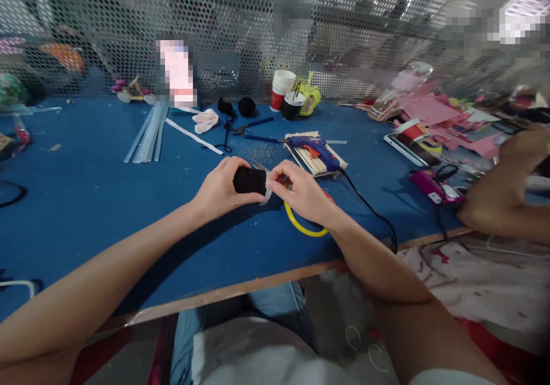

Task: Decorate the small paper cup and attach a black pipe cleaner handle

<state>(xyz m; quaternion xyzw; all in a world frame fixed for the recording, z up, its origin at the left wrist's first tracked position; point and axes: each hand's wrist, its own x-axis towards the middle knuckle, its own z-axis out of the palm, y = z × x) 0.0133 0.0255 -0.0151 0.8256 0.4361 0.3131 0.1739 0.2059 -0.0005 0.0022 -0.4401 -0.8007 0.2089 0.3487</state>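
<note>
small black roll just above the middle of blue table, towards front edge; left hand curled tight round it; right hand pinching white strip at roll's end; probably light, soft, squashy; best gripped round its middle

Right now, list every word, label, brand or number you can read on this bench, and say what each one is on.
Nothing here can be read.
On the red-and-white paper cup: any print is too blurred.
On the purple device: a white patch, too small to read.
On the black roll in the left hand and the white strip pinched by the right hand: no lettering shows.
</note>
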